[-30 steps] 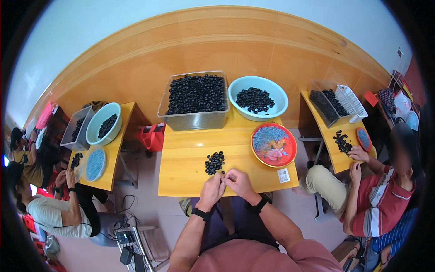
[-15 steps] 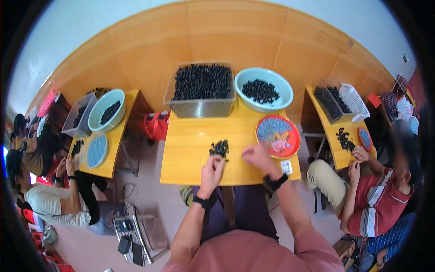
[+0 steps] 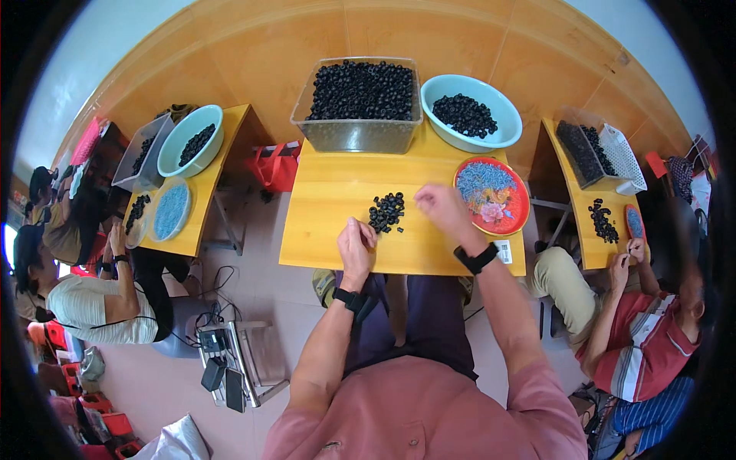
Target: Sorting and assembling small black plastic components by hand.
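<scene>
On the yellow table (image 3: 330, 218) lies a small loose pile of black ring-like plastic parts (image 3: 387, 211). My left hand (image 3: 356, 249) is at the pile's near left side, its thumb and fingers closed together; whatever they pinch is too small to make out. To the right of the pile, my right hand (image 3: 441, 207) hovers with curled fingers, slightly blurred, and its contents cannot be made out. Close beyond it, a red flowered plate (image 3: 502, 222) carries many small blue-grey pieces (image 3: 483, 178).
A clear plastic bin (image 3: 356, 138) full of black parts and a light-blue basin (image 3: 475, 142) with more stand at the table's back. A white printed card (image 3: 503, 251) lies at the right front edge. Co-workers sit at a left table (image 3: 195, 222) and a right table (image 3: 567, 195).
The whole view has shifted, so the table sits higher in it. My left hand has drawn off the pile toward its near left; my right hand stays to the pile's right, slightly farther off.
</scene>
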`<state>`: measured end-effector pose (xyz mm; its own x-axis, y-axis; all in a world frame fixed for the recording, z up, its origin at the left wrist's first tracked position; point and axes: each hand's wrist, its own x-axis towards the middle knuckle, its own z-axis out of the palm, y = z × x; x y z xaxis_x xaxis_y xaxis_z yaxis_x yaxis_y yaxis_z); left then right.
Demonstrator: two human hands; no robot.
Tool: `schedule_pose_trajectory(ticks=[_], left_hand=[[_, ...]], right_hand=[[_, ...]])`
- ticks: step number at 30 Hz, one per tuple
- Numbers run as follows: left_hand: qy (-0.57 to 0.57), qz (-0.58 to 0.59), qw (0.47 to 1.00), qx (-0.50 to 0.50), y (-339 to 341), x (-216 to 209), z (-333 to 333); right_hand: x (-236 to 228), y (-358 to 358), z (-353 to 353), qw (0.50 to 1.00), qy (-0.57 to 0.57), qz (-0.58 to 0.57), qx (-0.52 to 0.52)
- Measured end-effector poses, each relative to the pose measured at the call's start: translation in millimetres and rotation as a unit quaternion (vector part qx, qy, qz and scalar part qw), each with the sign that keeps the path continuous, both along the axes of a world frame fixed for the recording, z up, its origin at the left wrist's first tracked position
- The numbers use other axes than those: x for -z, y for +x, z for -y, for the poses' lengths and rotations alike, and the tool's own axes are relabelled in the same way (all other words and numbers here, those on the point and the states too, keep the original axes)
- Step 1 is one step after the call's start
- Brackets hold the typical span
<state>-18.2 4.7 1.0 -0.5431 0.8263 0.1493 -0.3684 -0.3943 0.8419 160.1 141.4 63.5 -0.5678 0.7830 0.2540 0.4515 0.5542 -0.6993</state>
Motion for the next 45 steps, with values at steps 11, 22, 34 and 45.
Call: schedule_pose_trajectory(ticks=[11,22,34,45], left_hand=[[-0.103,-0.141,0.985,0.012,-1,0,2],[-0.127,-0.168,0.976,0.049,6,-2,-2],[-0.139,-0.224,0.959,0.108,3,4,-3],[-0.160,-0.284,0.939,0.108,7,1,0]], right_hand=[[23,-38,45,0.995,0.075,0.056,-0.038],[26,-36,39,0.983,0.160,0.073,-0.049],[24,-16,72,0.984,0.167,-0.013,-0.058],[-16,78,12,0.977,0.165,0.031,0.128]])
